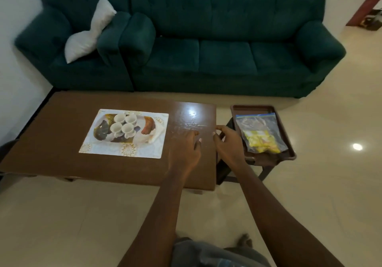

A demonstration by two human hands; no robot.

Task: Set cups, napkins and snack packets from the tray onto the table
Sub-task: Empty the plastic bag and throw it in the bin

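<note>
head | left hand (186,146) loosely spread, empty, over surface (62,126) | right hand (224,142) curled, empty, at surface's right edge | four cups (123,126) on placemat (144,151) | snack bag (260,132) in brown tray (287,134) on side stand

cups (123,125) on table (62,122) | hands empty | packets (260,135) on tray (289,142)
</note>
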